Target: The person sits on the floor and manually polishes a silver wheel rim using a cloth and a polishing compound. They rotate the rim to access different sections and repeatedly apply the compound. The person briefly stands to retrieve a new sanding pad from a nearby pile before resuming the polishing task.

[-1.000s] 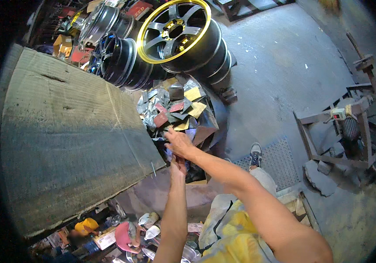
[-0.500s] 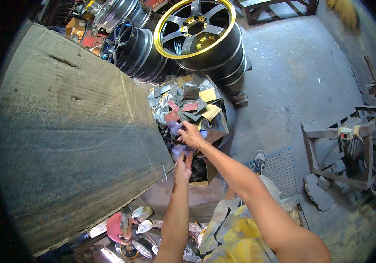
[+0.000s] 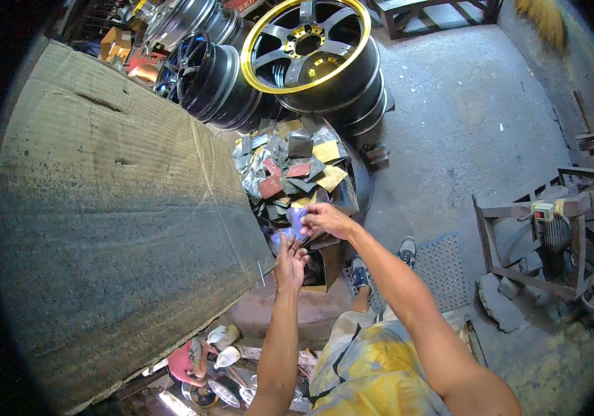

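Observation:
Over the near edge of a heaped bin, my right hand [image 3: 328,220] pinches a thin, crumpled purple-blue sheet [image 3: 298,220] that looks like plastic film. Just below and to the left, my left hand [image 3: 290,265] has its fingers curled up against the lower part of the same purple material. The fingers partly cover the sheet, and its exact kind is unclear. Beyond my hands lies a pile of used sandpaper pieces, among them a red piece [image 3: 271,186] and a yellow piece [image 3: 326,152], mixed with grey scraps and clear plastic.
A large cardboard sheet [image 3: 117,208] rises on the left. Behind the pile stand a gold-rimmed wheel [image 3: 342,76] and several other rims. At right is a metal frame with a motor [image 3: 555,225]. A perforated mat [image 3: 442,270] lies by my feet. Another person [image 3: 187,362] sits low at lower left.
My right hand has drawn the purple sheet up and slightly nearer, off the pile. My left hand's fingers have curled in against it. The other foot has come into view.

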{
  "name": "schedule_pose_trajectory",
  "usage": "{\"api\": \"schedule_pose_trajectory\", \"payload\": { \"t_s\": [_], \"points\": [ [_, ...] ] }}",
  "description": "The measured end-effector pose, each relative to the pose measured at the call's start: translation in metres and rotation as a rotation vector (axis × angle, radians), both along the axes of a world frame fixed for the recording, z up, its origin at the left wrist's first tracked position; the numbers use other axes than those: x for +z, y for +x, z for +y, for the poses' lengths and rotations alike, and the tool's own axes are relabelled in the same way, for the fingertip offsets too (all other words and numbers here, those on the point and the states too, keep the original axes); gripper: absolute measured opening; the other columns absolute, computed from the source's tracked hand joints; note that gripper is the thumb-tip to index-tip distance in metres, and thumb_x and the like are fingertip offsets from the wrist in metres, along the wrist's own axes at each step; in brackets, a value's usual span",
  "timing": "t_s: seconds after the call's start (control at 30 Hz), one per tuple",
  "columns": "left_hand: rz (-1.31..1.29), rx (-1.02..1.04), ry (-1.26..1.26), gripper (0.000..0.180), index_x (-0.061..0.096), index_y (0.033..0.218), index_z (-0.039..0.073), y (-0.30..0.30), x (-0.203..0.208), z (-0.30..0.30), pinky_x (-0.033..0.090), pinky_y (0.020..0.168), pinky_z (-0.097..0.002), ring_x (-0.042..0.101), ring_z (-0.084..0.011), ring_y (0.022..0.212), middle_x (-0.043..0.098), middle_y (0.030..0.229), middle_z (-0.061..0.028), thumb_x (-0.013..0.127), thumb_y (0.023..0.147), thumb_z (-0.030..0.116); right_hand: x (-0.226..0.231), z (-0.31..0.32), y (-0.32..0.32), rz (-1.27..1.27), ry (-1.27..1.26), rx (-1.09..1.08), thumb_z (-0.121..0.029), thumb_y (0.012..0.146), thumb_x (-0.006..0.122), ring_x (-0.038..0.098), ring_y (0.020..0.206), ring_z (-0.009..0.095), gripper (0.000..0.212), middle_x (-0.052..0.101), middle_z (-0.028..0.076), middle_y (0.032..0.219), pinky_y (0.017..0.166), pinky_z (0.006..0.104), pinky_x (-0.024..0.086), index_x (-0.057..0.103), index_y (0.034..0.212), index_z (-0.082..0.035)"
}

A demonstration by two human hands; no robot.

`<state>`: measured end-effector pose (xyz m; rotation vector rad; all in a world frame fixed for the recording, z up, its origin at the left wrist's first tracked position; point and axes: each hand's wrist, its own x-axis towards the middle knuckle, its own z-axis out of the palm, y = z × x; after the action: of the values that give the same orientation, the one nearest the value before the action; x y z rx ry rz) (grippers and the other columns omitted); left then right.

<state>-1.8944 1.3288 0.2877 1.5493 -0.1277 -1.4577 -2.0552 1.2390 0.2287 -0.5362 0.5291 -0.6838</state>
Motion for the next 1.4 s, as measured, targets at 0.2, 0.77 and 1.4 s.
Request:
{"api": "schedule_pose_trajectory", "payload": {
  "t_s": [0.2,0.77,1.4],
  "points": [
    [-0.047,0.160,-0.063,0.014,0.061,0.099,0.005,0.020,-0.032,-0.021,0.055,0.065,-0.0234,0.062,-0.0107,0.078,0.065,0.089,-0.0031,0.067,0.091,0.014,0.015,-0.022,0.007,0.594,-0.568,-0.320,-0.021,0.080,0.071,0.063,0.070,0.019,0.027,0.066,0.010,0.079,0.066,0.0328,0.050,0.068,0.099,-0.001],
    [-0.377,-0.020,-0.017,0.024,0.050,0.109,-0.001,-0.019,-0.033,0.020,0.061,0.068,-0.0324,0.065,-0.0171,0.074,0.059,0.090,-0.0081,0.062,0.092,0.012,0.009,-0.104,0.005,1.448,-0.949,-0.226,-0.031,0.075,0.073,0.048,0.104,0.029,0.021,0.051,0.011,0.105,0.085,0.0439,0.042,0.073,0.084,-0.012],
    [-0.260,-0.216,-0.086,0.032,0.052,0.114,0.002,-0.063,-0.018,-0.016,0.058,0.078,-0.0369,0.064,-0.0213,0.087,0.059,0.101,-0.0117,0.057,0.098,0.029,0.025,-0.099,-0.012,1.311,-1.166,-0.705,-0.018,0.087,0.060,0.054,0.089,0.027,0.011,0.055,0.009,0.090,0.076,0.0384,0.043,0.061,0.084,-0.008]
  ]
}}
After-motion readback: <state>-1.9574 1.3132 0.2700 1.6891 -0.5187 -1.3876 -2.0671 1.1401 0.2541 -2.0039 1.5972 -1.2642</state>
